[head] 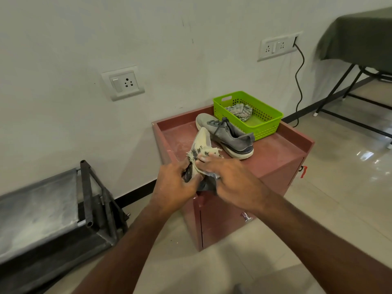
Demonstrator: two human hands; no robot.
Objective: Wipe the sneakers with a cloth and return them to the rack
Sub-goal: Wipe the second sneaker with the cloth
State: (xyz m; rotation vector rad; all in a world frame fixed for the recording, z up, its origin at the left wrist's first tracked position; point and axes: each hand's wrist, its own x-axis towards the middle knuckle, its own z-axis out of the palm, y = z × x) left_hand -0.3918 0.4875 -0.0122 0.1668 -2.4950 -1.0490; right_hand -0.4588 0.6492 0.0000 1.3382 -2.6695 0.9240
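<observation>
Left hand (176, 181) grips a grey sneaker (202, 143) from below, fingers curled round it, sole turned up and toe pointing away. Right hand (231, 177) presses a frayed cream cloth (203, 151) against that sole, fingers laid flat over the fabric; the cloth is marked with dark smudges. The shoe is held just above the near edge of the red cabinet's tabletop (273, 153).

The second sneaker (227, 134) stands upright on the tabletop just beyond, beside a green basket (265, 126) holding a striped rag (239, 111).

Judgement: wiping of the first shoe is in hand. The next move calls for turning it to reach the uppers, then setting it down. A dark metal rack (53, 211) stands at left, well apart.
</observation>
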